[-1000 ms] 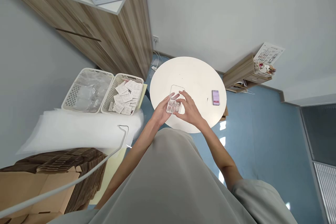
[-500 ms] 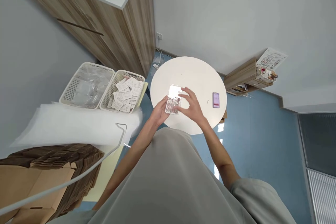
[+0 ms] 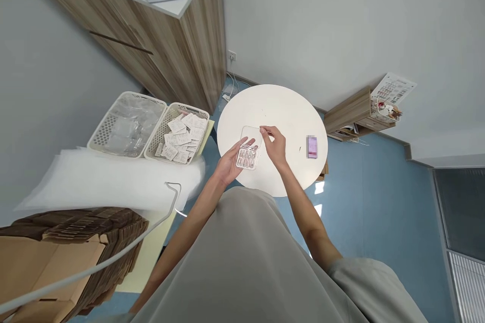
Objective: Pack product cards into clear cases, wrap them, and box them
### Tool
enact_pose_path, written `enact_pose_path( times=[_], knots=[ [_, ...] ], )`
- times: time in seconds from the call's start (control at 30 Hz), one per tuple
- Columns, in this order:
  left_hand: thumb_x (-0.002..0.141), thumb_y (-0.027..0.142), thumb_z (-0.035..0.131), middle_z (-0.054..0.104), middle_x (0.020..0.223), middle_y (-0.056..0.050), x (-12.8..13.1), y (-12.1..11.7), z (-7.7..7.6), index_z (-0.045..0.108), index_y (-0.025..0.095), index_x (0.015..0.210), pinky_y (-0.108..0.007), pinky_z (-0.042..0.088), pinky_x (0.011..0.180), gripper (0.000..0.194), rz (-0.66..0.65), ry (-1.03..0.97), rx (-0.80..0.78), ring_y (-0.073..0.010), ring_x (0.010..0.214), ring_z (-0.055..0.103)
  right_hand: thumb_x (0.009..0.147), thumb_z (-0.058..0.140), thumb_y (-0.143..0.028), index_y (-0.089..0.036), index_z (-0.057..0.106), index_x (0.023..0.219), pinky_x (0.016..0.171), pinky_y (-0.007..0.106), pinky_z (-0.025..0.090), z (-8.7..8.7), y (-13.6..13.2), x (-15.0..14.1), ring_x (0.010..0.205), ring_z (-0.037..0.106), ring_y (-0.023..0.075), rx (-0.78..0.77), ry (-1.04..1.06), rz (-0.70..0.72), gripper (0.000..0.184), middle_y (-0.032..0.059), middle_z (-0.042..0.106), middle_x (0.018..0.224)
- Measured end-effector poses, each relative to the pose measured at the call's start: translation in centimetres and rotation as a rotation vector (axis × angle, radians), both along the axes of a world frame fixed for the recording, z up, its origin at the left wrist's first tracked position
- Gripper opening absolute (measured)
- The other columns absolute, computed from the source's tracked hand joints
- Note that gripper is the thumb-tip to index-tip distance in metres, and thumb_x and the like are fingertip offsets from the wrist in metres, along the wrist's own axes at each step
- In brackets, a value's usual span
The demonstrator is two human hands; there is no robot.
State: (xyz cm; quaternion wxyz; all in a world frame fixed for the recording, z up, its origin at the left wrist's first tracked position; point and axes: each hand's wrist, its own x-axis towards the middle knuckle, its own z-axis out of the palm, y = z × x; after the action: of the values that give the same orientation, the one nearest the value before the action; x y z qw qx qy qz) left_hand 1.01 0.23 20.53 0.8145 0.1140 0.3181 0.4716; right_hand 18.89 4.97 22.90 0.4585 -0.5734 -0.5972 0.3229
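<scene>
Clear case (image 3: 247, 158), opened, points long axis and lid (image 3: 251, 133) forward.

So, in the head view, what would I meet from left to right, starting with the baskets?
Basket of clear plastic, basket of white cards, left hand, open clear case, right hand, purple item, wooden shelf.

A clear open case (image 3: 246, 167) holds small pieces (image 3: 247, 158) in two rows

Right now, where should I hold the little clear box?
Probably the tray, by its uncovered right edge, coming from the right: the left hand supports its left side, the lid is open, and small pieces sit inside.
</scene>
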Motion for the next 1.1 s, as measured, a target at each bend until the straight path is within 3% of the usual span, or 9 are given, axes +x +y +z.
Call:
enact_pose_path(
  times=[0.3, 0.47, 0.67, 0.8, 0.87, 0.97, 1.1],
  knots=[
    [0.105, 0.049, 0.062, 0.063, 0.157, -0.014, 0.3, -0.1, -0.3, 0.067, 0.018, 0.142, -0.051, 0.050, 0.121, 0.049, 0.030, -0.026, -0.028, -0.0343, 0.146, 0.059, 0.109, 0.064, -0.041, -0.029, 0.081, 0.112, 0.107, 0.045, 0.056, 3.5, -4.6, 0.2, 0.123, 0.068, 0.0254, 0.176, -0.146, 0.115, 0.021, 0.0079, 0.074, 0.114],
    [0.104, 0.053, 0.062, 0.061, 0.159, -0.013, 0.3, -0.2, 0.4, 0.068, 0.019, 0.142, -0.052, 0.050, 0.121, 0.051, 0.020, -0.030, -0.003, -0.0352, 0.149, 0.056, 0.105, 0.070, -0.034, -0.032, 0.082, 0.110, 0.100, 0.046, 0.059, 3.0, -8.4, 0.3, 0.123, 0.064, 0.0261, 0.190, -0.205, 0.148, 0.013, 0.0078, 0.071, 0.116],
    [0.105, 0.046, 0.062, 0.058, 0.163, -0.010, 0.4, -0.6, 0.8, 0.069, 0.021, 0.143, -0.051, 0.043, 0.128, 0.047, 0.005, -0.036, 0.034, -0.0333, 0.153, 0.052, 0.101, 0.074, -0.029, -0.031, 0.081, 0.106, 0.094, 0.044, 0.058, 0.8, -11.3, 0.1, 0.111, 0.064, 0.0251, 0.058, -0.266, 0.138, 0.009, 0.0065, 0.068, 0.106],
    [0.098, 0.029, 0.068, 0.053, 0.168, -0.009, 0.5, -0.9, 0.8, 0.067, 0.021, 0.144, -0.051, 0.038, 0.131, 0.047, -0.017, 0.007, 0.071, -0.0328, 0.156, 0.048, 0.100, 0.074, -0.033, -0.029, 0.078, 0.106, 0.092, 0.041, 0.057, 0.9, -11.7, 0.1, 0.109, 0.064, 0.0245, 0.024, -0.234, 0.127, 0.008, 0.0065, 0.069, 0.106],
    [0.096, 0.025, 0.069, 0.051, 0.169, -0.010, 0.5, -1.0, 0.7, 0.066, 0.020, 0.146, -0.052, 0.036, 0.132, 0.050, -0.022, 0.018, 0.081, -0.0335, 0.157, 0.046, 0.096, 0.078, -0.042, -0.027, 0.075, 0.108, 0.087, 0.039, 0.057, 1.2, -11.5, 0.2, 0.107, 0.066, 0.0245, -0.032, -0.197, 0.078, 0.020, 0.0068, 0.072, 0.107],
    [0.095, 0.025, 0.069, 0.049, 0.170, -0.011, 0.5, -1.0, 0.5, 0.065, 0.020, 0.146, -0.053, 0.035, 0.132, 0.051, -0.018, 0.022, 0.078, -0.0342, 0.158, 0.045, 0.089, 0.080, -0.057, -0.024, 0.072, 0.110, 0.078, 0.035, 0.056, 1.2, -10.9, 0.4, 0.097, 0.070, 0.0231, -0.230, -0.133, -0.008, 0.040, 0.0063, 0.075, 0.102],
    [0.094, 0.025, 0.069, 0.049, 0.170, -0.012, 0.7, -1.1, 0.5, 0.066, 0.020, 0.143, -0.052, 0.038, 0.130, 0.049, -0.013, 0.031, 0.086, -0.0346, 0.157, 0.046, 0.090, 0.071, -0.069, -0.022, 0.070, 0.087, 0.076, 0.032, 0.055, 0.1, -10.0, 0.1, 0.083, 0.071, 0.0203, -0.490, 0.066, 0.139, 0.047, 0.0041, 0.076, 0.083]
  ],
)
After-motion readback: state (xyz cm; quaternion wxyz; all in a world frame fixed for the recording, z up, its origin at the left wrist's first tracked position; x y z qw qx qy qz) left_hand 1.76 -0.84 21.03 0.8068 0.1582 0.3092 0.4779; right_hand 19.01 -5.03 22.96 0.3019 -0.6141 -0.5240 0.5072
